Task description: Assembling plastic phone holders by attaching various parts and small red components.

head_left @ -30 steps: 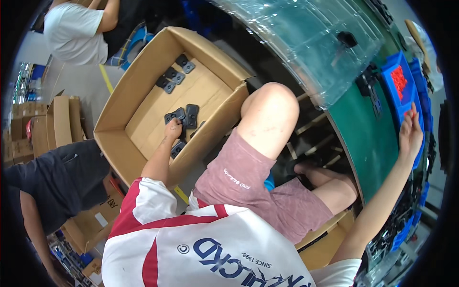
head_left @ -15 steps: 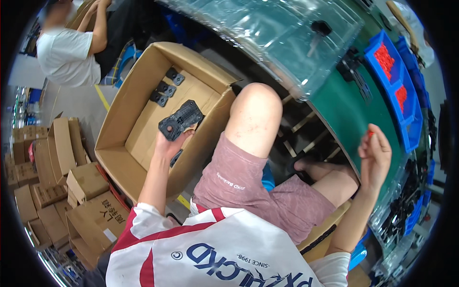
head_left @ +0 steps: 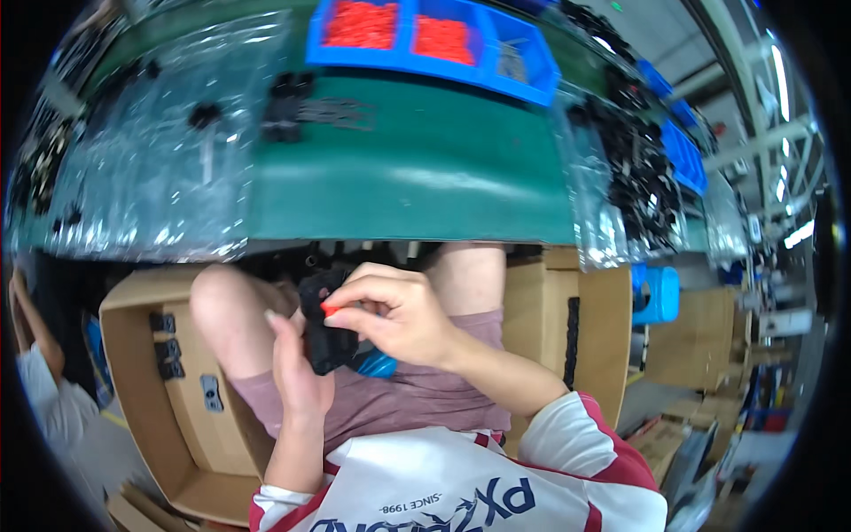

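A: Item one, what is the left hand (head_left: 297,377) doing?

B: It is cupping a black plastic part (head_left: 326,326) from the side and below, fingers curling round it, over the person's lap just under the table edge.

A: Item two, the right hand (head_left: 399,315)?

B: It is pinching a small red piece (head_left: 329,309) between thumb and forefinger, and that piece is touching the upper face of the black part.

A: Item three, surroundings?

B: A green table (head_left: 425,168) is stretching across the top. Blue bins (head_left: 443,44) are sitting along its far edge, two holding red pieces. Clear plastic bags (head_left: 142,160) are lying on the left of it, and a heap of black parts (head_left: 647,177) is lying on the right.

A: Item four, lower down?

B: An open cardboard box (head_left: 146,403) is standing to the person's left, with a few black parts (head_left: 168,346) lying inside. A second cardboard box (head_left: 576,328) is standing to the right, beside a blue stool (head_left: 656,293). Another person (head_left: 44,390) is showing at the left rim.
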A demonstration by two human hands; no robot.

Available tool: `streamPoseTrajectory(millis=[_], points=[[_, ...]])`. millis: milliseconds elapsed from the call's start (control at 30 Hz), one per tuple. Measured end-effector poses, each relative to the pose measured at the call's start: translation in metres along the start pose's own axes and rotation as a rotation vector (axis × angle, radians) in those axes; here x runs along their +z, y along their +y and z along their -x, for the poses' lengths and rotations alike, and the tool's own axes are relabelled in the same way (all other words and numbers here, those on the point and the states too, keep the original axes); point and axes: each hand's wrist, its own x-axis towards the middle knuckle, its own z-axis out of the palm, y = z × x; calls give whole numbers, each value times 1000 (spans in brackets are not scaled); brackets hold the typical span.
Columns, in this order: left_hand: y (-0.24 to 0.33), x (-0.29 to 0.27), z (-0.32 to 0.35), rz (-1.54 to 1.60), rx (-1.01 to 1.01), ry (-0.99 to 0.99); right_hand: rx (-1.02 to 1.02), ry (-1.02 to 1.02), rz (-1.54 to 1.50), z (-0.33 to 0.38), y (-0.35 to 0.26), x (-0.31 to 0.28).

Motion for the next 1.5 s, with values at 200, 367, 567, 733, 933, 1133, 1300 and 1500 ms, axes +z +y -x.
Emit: streamPoseTrajectory(millis=[200, 367, 567, 733, 933, 1133, 1300, 1500], points=[[-15, 21, 5, -233, 109, -308, -22, 179, 24, 18, -8, -20], [-23, 27, 5, -366, 151, -412, 141, 274, -192, 29, -6, -34], [-27, 39, 4, -611, 133, -556, 211, 326, -368, 40, 16, -52], [-34, 49, 3, -411, -59, -473, 121, 192, 322, 35, -12, -100], [-30, 46, 6, -183, -114, -412, -54, 751, 870, -44, -18, -269], [-24, 39, 5, -35, -108, -475, 289, 540, 1210, -54, 28, -381], [-17, 28, 6, -28, -117, -467, 244, 802, 1001, -40, 8, -404], [-11, 24, 2, -69, -81, -440, -77, 676, 16, -22, -32, -310]])
